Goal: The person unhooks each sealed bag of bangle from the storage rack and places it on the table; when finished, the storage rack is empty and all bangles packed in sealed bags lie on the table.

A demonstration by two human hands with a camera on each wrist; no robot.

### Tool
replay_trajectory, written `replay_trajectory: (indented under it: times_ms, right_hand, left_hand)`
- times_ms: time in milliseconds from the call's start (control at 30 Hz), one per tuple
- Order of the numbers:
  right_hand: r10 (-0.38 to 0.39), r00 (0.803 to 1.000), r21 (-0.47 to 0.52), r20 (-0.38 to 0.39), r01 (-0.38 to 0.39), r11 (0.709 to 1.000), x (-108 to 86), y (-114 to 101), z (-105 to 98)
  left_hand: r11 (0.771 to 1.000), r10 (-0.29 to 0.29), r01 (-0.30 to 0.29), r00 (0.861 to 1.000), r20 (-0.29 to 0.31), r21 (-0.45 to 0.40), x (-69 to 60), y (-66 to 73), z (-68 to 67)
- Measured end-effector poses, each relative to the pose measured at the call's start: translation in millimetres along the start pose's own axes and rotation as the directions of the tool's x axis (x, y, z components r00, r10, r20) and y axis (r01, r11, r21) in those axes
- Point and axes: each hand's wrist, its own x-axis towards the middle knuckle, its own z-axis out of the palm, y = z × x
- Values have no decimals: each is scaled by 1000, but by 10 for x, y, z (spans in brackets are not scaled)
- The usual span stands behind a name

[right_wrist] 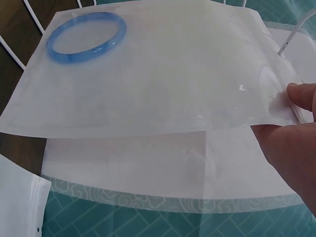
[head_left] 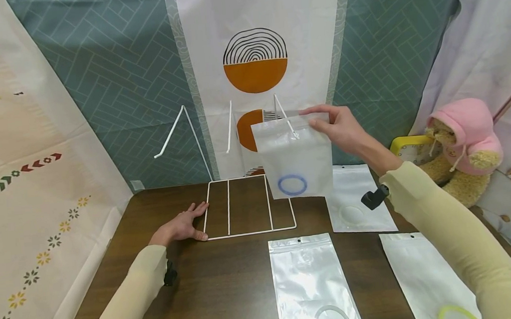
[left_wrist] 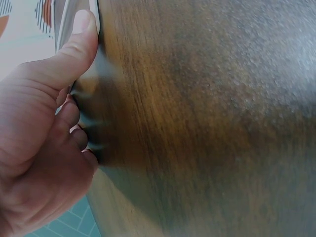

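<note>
My right hand pinches the top right corner of a translucent zip bag, thumb in front. A blue bangle shows low inside it. The bag hangs upright by the right hook of a white wire rack. In the head view the hook's tip lies before the bag's top strip; whether it passes through the hole I cannot tell. At the rack's left base, my left hand rests with fingers spread, its thumb against the wire. Two other hooks, the left and middle, are bare.
Three more zip bags lie on the brown table: one at front centre, one behind it, one at right with a yellow-green ring. A teddy bear in pink and a yellow clock sit at right. Cloth hangs behind.
</note>
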Motion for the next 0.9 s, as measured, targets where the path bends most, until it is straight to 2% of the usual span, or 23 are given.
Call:
replay_trajectory:
  times_ms: [267,700,900]
  right_hand:
    - [-39,999,-27,27,40,999,-104,-58,-17]
    - [-35,998,-6,48,36,999,-272,-81,-29]
    - [-20,998,-31,54,21,999,-359,-130,-27]
  left_hand:
    - [1000,-5,5,1000,5,-7,10,-18,4]
    - [1000,9,-9,1000,3,5,5,-31,6]
    - [1000,10,-10,1000,0,-4,6,-36,11]
